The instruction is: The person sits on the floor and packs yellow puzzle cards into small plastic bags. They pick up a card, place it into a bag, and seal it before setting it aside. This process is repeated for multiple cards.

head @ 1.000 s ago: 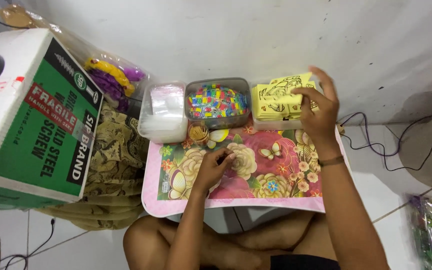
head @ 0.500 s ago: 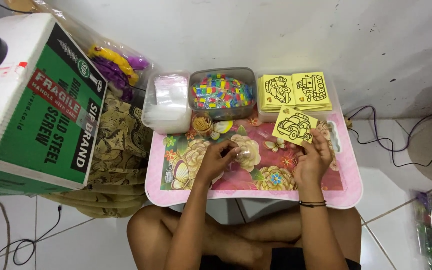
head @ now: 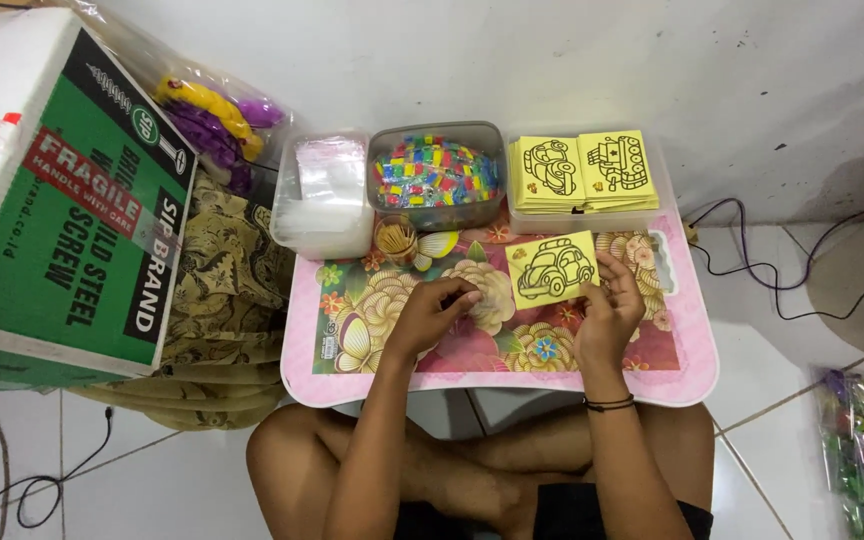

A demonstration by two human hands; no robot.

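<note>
The right hand [head: 607, 312] holds a yellow card [head: 552, 269] printed with a car outline, pinching its right edge between thumb and fingers above the flowered pink table [head: 687, 365]. The grip covers only a small strip of the card, so the card could likely bend or slip down onto the table if the pinch loosens. It also hangs just in front of the tray of yellow cards [head: 584, 172], and a careless lift could knock that loose stack askew. The left hand [head: 432, 312] rests on the table near the middle, fingers curled in with the tips drawn together; whether something small sits between them cannot be told. Just beyond that hand stands a small cup of sticks [head: 396, 238], close enough that a quick forward reach could tip it. Behind it are a tub of colourful packets [head: 436, 175] and a clear tub of plastic bags [head: 324, 192], and a green and white cardboard box [head: 62, 190] sits well off to the left.
</note>
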